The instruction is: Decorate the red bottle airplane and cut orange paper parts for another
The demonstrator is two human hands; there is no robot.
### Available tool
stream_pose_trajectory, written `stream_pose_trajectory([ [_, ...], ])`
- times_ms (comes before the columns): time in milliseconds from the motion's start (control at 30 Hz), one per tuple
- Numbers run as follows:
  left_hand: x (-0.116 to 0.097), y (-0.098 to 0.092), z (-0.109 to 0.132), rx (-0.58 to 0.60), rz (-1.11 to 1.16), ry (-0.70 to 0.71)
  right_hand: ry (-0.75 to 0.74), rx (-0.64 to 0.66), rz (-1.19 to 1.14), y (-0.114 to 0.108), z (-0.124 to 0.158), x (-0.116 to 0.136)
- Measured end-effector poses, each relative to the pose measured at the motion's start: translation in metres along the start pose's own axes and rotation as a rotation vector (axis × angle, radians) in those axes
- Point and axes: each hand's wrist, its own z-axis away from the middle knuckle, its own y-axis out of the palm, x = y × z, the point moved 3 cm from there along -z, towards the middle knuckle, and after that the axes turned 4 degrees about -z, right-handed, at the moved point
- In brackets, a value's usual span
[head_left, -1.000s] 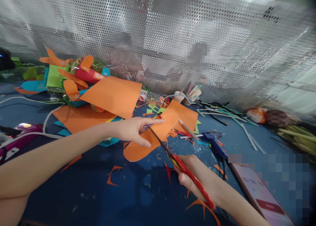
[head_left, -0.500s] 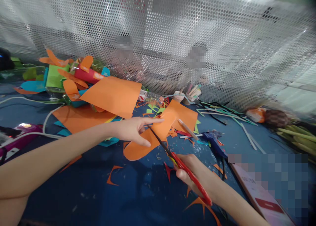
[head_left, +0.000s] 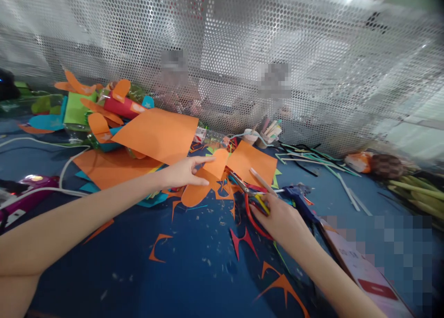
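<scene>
My left hand (head_left: pixel 183 172) holds a rounded orange paper piece (head_left: pixel 196 195), its index finger and thumb lying over the paper and its other fingers curled, partly hidden. One rounded end of the paper points up and right, the other down and left. My right hand (head_left: pixel 277 211) grips red-handled scissors (head_left: pixel 250 204), their blades pointing up and left beside the paper. The blade tips are hard to make out among orange scraps. Behind the scissors lies a larger orange sheet (head_left: pixel 255 160) with a pale pen on it.
Orange sheets (head_left: pixel 159 135) and decorated bottles (head_left: pixel 81 109) stand at the left. A blue glue gun (head_left: pixel 301 202) and a phone (head_left: pixel 360 267) lie at the right. Scraps (head_left: pixel 284 288) are scattered in front; a cup of markers (head_left: pixel 270 133) stands near the perforated metal screen (head_left: pixel 236 54).
My left hand has moved slightly left and up, and the paper has turned and shifted with it. My right hand has moved up and right, taking the scissors back from across the paper.
</scene>
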Motion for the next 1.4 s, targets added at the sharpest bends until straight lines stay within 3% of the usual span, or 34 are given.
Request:
stream_pose_trajectory([
  [167, -0.016, 0.030, 0.011, 0.224, 0.320, -0.085, -0.182, -0.280, -0.234, -0.013, 0.001, 0.008],
  [233, -0.027, 0.044, 0.021, 0.295, 0.350, -0.102, -0.157, -0.193, -0.515, -0.016, 0.003, 0.016],
  [367, -0.037, 0.063, 0.036, 0.394, 0.307, -0.087, -0.041, 0.195, -1.174, -0.002, 0.006, 0.030],
  [433, -0.035, 0.064, 0.037, 0.360, 0.227, -0.086, 0.035, 0.235, -1.356, 0.005, 0.006, 0.032],
  [533, -0.028, 0.059, 0.034, 0.250, 0.090, -0.105, 0.191, 0.145, -1.504, 0.010, 0.004, 0.027],
  [633, -0.019, 0.056, 0.031, 0.186, -0.039, -0.140, 0.201, 0.123, -1.483, 0.009, 0.004, 0.025],
  [767, -0.016, 0.064, 0.032, 0.271, 0.023, -0.139, -0.039, 0.160, -1.199, 0.005, 0.009, 0.033],
  [867, -0.019, 0.071, 0.037, 0.296, 0.102, -0.116, -0.151, 0.245, -1.116, 0.007, 0.014, 0.041],
  [1133, -0.023, 0.069, 0.037, 0.342, 0.078, -0.112, -0.130, 0.409, -1.149, 0.015, 0.017, 0.050],
  [1400, -0.010, 0.062, 0.023, 0.160, 0.567, -0.290, 0.035, 0.077, -1.251, 0.012, 0.009, 0.034],
])
